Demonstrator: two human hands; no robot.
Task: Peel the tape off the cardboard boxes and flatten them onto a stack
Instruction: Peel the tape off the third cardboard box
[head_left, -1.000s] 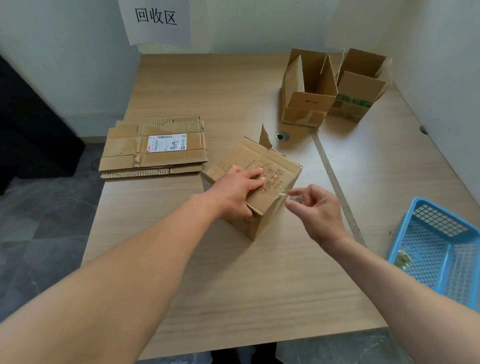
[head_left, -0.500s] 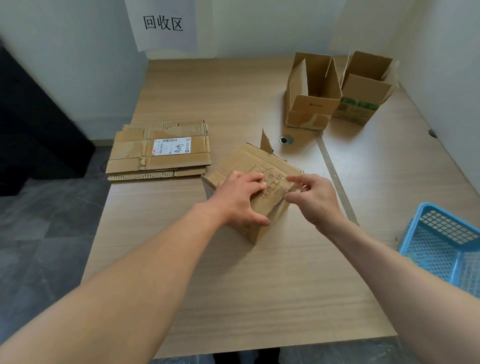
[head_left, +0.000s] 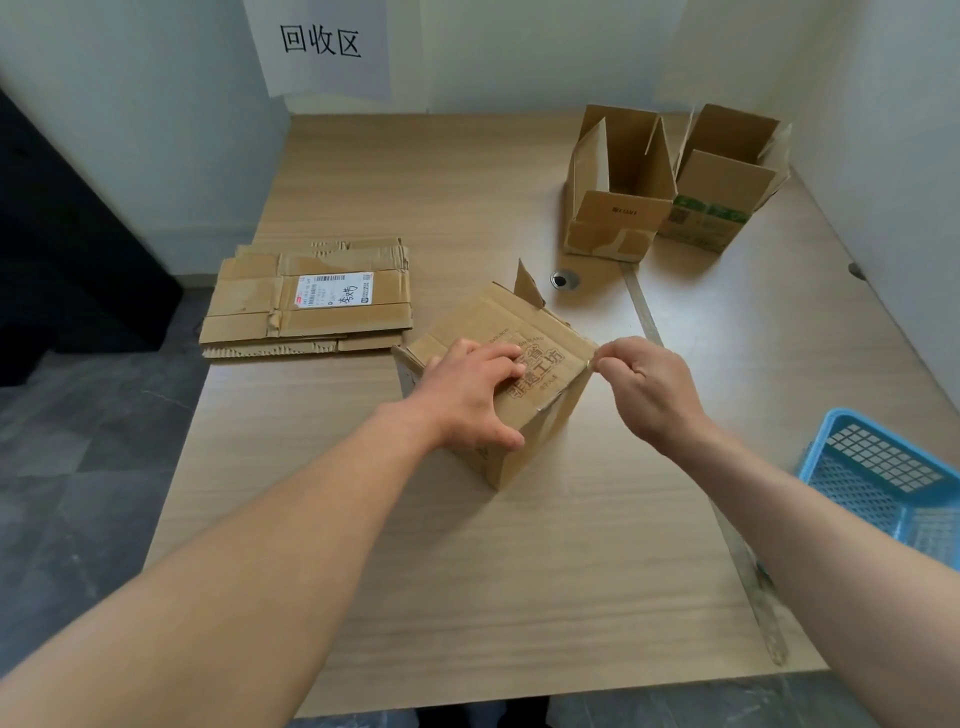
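1. Left hand: grip released, fingers spread, pressing on top of the cardboard box, which stands on the table.
2. Right hand: grip pinching tape at the box's right corner.
3. Change: right fingertips moved from box top to that corner; left hand unchanged.

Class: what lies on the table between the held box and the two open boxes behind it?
In the head view, a small round hole and the far end of a pale strip.
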